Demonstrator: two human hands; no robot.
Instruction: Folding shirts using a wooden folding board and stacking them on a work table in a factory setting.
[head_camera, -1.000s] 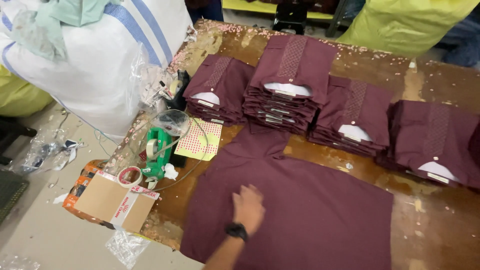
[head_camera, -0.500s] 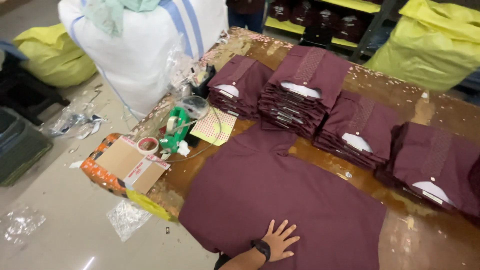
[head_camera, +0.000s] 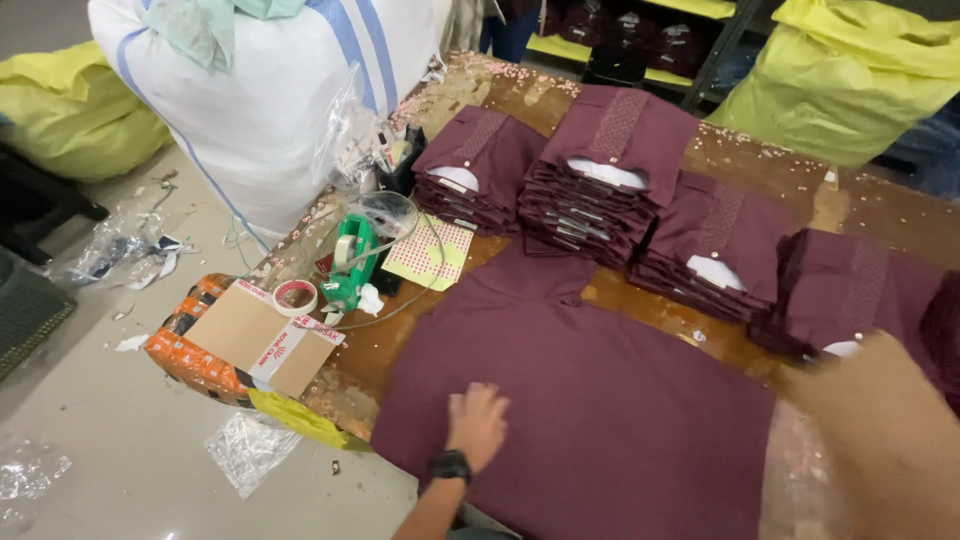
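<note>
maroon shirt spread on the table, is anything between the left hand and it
Nothing visible. The left hand lies flat on the maroon shirt, palm down near its lower left edge, with no object between them. The right hand is a blurred shape at the shirt's right side; whether it touches the cloth cannot be told.

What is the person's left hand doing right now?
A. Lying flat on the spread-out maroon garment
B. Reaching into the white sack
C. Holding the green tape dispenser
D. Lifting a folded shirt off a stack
A: the left hand lies palm down, fingers spread, on the spread-out maroon garment, well away from the green tape dispenser and the folded stacks.
</note>
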